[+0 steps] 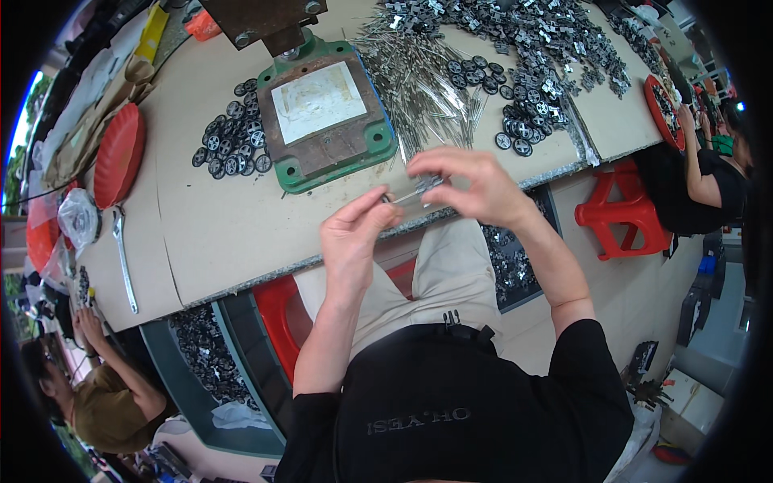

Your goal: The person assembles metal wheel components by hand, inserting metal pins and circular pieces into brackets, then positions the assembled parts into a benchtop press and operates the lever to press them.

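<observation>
Above the table's near edge, my two hands face each other with a thin metal rod [409, 196] between them. My left hand [353, 241] is closed in a pinch on one end of the rod, where a small dark piece shows at the fingertips. My right hand [483, 189] curls its thumb and fingers round a small grey plastic part [429, 185] at the rod's other end. Fingers cover much of that part, so whether the rod passes through it I cannot tell. Beyond my hands lies a loose pile of metal rods [423, 88].
A green press base [330, 165] stands ahead, with small black wheels [233, 141] on its left and more wheels [527, 121] at right. Grey plastic parts [531, 36] are heaped behind. An adjustable wrench [123, 262] and red dish [119, 157] lie left. People work on both sides.
</observation>
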Demonstrator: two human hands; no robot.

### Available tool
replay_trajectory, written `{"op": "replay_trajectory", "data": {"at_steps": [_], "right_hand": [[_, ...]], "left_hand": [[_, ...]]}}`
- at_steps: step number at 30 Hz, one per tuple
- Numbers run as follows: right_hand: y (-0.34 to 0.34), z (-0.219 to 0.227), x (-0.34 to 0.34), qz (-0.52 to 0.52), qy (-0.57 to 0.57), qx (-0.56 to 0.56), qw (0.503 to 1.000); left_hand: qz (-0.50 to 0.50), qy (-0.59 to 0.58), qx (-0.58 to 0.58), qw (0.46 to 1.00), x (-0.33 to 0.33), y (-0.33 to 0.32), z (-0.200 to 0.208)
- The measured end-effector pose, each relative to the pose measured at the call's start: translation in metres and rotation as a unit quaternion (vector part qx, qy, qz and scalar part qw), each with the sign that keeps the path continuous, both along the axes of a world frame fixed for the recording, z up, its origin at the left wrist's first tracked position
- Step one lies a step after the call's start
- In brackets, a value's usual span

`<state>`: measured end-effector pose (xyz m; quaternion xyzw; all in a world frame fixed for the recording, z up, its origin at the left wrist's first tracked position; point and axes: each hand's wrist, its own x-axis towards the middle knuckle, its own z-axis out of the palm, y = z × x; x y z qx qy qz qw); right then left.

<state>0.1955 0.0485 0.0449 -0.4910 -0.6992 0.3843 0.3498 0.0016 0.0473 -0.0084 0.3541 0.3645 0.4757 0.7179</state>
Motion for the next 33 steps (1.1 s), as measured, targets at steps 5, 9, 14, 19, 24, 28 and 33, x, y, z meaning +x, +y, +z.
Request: {"op": "replay_trajectory", "data": {"at_steps": [5, 9, 14, 19, 24, 28, 33], "right_hand": [[-0.001, -0.011, -0.011, 0.042, -0.003, 0.135, 0.990], [-0.006, -0.005, -0.016, 0.007, 0.003, 0.105, 0.994], [-0.006, -0.006, -0.010, 0.031, -0.066, 0.189, 0.979], [-0.004, 0.007, 0.007, -0.023, -0.005, 0.146, 0.989], [-0.002, 0.001, 0.084, -0.177, -0.358, 0.103, 0.911], [-0.002, -0.015, 0.108, -0.155, -0.401, 0.110, 0.896], [0.003, -0.004, 0.096, -0.159, -0.313, 0.117, 0.929]], "left_hand": [[-0.005, 0.011, 0.022, 1.000, 0.008, -0.005, 0.005], [-0.041, -0.022, -0.007, 0.999, 0.005, 0.002, 0.004], [-0.117, -0.112, -0.079, 0.984, 0.003, 0.006, 0.006], [-0.128, -0.164, -0.075, 0.975, -0.001, 0.007, -0.005], [-0.136, -0.156, -0.070, 0.976, -0.007, 0.007, -0.004], [-0.137, -0.147, -0.072, 0.977, -0.001, 0.008, -0.005], [-0.118, -0.137, -0.067, 0.981, -0.002, 0.006, -0.003]]}}
